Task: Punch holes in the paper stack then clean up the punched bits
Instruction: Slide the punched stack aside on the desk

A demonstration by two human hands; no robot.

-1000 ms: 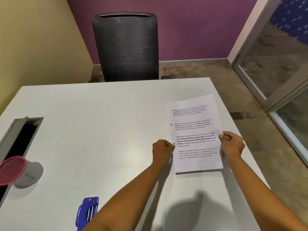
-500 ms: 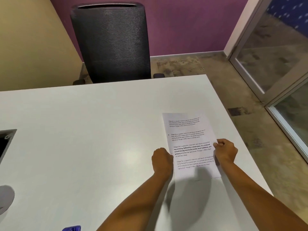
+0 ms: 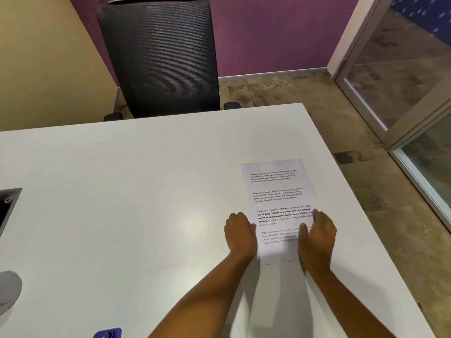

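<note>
A white paper stack (image 3: 278, 191) with printed text lies flat on the right part of the white table (image 3: 146, 191). My left hand (image 3: 240, 234) is curled against the stack's left edge near its lower half. My right hand (image 3: 318, 236) lies over the lower right part of the stack, thumb on the sheet, hiding that edge. The top of a blue hole punch (image 3: 108, 333) shows at the bottom edge of the view, far left of both hands.
A black mesh chair (image 3: 158, 57) stands behind the table's far edge. An open cable hatch (image 3: 7, 206) and a grey round object (image 3: 8, 291) are at the table's left. The table's right edge (image 3: 361, 203) runs close beside the paper. Glass door at right.
The paper stack has slid toward me with both hands on it. My right hand has shifted inward onto the sheet. The view has swung right, so the pink lid is out of sight.
</note>
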